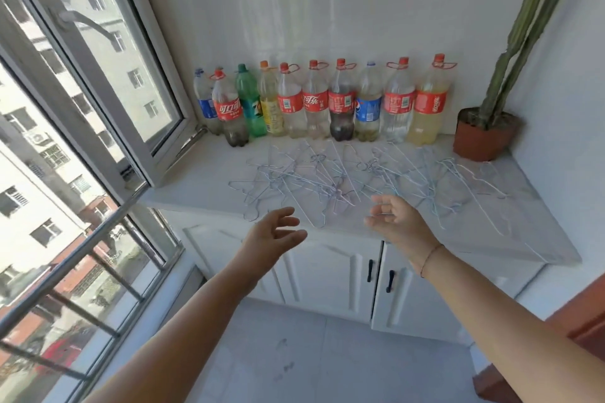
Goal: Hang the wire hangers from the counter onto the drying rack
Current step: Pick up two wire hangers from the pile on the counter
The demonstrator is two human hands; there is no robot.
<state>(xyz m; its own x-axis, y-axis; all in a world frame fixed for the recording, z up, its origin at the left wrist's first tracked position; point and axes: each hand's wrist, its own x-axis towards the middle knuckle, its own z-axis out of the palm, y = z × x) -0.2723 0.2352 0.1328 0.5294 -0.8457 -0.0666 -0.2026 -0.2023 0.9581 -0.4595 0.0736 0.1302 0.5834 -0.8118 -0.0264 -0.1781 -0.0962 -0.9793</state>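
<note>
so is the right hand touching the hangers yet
Cannot tell. In the head view the right hand, fingers open, overlaps the wire hangers near the front edge of the counter, but this single angle shows neither contact nor gap.

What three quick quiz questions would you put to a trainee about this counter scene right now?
1. True or false: the left hand grips one of the wire hangers.
2. Where do the wire hangers lie? A: on the floor. B: spread on the counter in front of the bottles. C: inside the cabinet.
3. What stands at the right end of the row of bottles?

Key:
1. False. The left hand and the right hand both hover open and hold nothing.
2. B.
3. The potted plant.
</note>
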